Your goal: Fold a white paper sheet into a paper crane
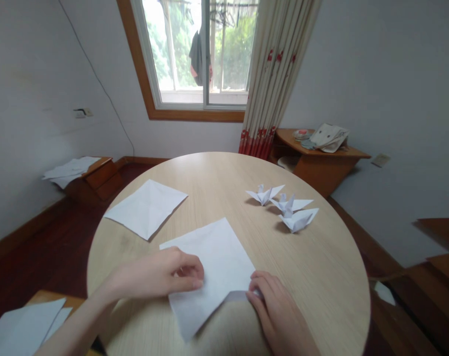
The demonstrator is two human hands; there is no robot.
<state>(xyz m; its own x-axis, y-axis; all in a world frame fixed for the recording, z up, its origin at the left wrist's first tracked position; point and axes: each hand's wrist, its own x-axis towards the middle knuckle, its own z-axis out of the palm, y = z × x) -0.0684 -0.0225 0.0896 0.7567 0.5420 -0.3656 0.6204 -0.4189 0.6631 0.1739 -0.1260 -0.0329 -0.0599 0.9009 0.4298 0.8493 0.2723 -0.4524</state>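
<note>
A white square sheet of paper point(217, 262) lies turned at an angle on the round wooden table point(321, 277), its near right edge lifted and curling. Over the sheet's left part is my left hand point(176, 272), fingers curled with thumb and fingertips close together; whether they pinch anything is hidden. My right hand point(269, 301) grips the sheet's right corner between thumb and fingers. Behind and to the left rests another creased white sheet point(148, 207). Three folded paper cranes point(297, 220) stand close together at the right back of the table.
More white sheets point(27, 326) lie on a wooden surface at the lower left. Papers point(70, 169) also cover a low cabinet by the left wall. A corner shelf point(321, 151) holding a cloth bag point(330, 137) stands beside the curtain point(276, 74), beyond the table.
</note>
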